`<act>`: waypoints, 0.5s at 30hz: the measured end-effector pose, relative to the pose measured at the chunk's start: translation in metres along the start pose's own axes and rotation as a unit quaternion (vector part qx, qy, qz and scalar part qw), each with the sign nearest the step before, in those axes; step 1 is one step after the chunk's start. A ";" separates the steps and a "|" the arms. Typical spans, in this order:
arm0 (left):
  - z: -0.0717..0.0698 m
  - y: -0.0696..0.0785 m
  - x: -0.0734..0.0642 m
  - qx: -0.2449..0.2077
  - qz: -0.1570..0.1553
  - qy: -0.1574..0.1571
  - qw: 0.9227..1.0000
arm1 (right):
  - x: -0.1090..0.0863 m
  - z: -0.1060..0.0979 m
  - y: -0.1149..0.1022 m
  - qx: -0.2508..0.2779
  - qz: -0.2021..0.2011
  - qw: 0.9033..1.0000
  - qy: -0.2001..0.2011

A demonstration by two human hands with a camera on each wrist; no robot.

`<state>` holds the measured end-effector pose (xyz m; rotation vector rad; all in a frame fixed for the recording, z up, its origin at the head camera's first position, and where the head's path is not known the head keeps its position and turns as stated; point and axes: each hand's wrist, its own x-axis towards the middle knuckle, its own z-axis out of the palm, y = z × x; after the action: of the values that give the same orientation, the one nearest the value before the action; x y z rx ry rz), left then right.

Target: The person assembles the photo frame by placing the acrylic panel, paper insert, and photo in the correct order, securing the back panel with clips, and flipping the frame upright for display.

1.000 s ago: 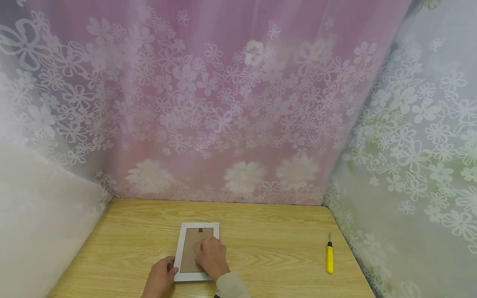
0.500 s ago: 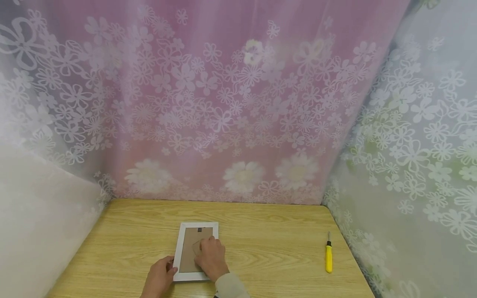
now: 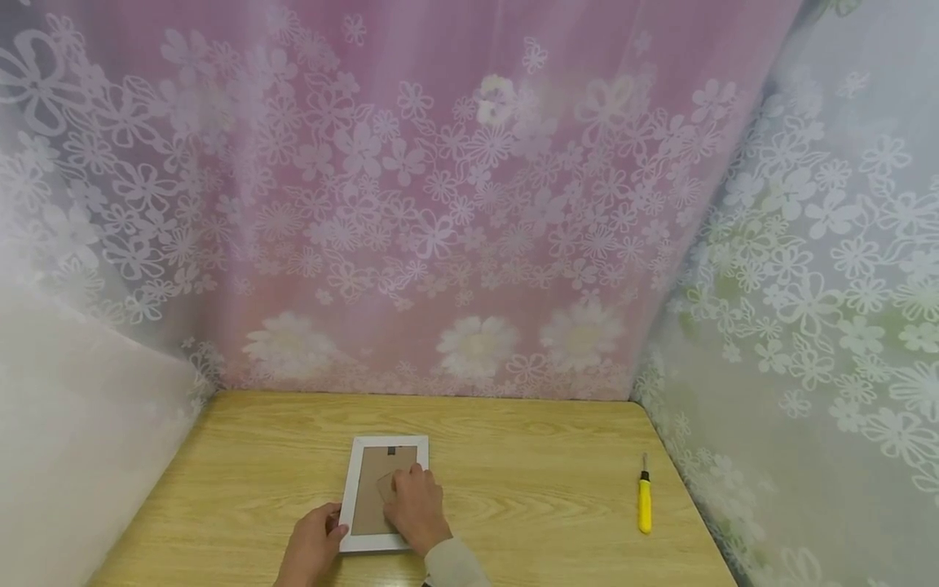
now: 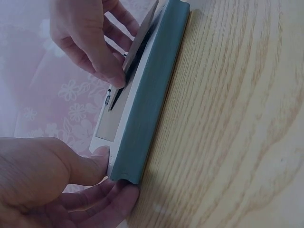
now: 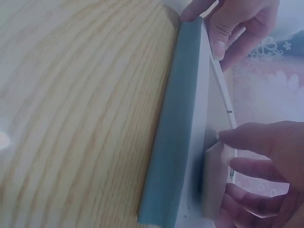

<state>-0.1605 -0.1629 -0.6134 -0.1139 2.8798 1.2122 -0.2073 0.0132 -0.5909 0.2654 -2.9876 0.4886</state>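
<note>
A picture frame point(image 3: 352, 483) with a white back and blue-green sides point(image 4: 154, 90) lies back up on the table. Brown backing board point(image 3: 369, 497) fills its middle, with a small dark hanger near the far end. My left hand point(image 3: 310, 542) grips the near left corner, thumb on top and fingers beneath the edge in the left wrist view. My right hand point(image 3: 418, 507) pinches the brown stand flap point(image 5: 216, 173), which is tilted up off the backing, with a dark gap beneath. In the head view that hand hides part of the flap and the frame's right side.
A yellow-handled screwdriver point(image 3: 645, 505) lies at the right of the wooden table point(image 3: 543, 481), its tip pointing away. Flowered pink curtain point(image 3: 440, 204) hangs behind, and pale flowered sheets point(image 3: 822, 326) close in both sides.
Both hands keep their hold on the frame and the flap. The whole head view has shifted slightly; otherwise little visibly differs.
</note>
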 end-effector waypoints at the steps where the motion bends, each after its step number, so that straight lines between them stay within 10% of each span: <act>1: 0.000 0.000 0.000 -0.001 0.002 0.000 1.000 | 0.000 -0.001 0.001 0.007 0.000 1.000 -0.002; 15: -0.002 -0.001 -0.001 -0.014 0.005 0.000 1.000 | -0.009 -0.033 0.072 0.081 0.021 0.994 0.073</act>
<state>-0.1594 -0.1653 -0.6124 -0.0999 2.8686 1.2545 -0.2101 0.0926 -0.5835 0.1726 -2.8210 0.7235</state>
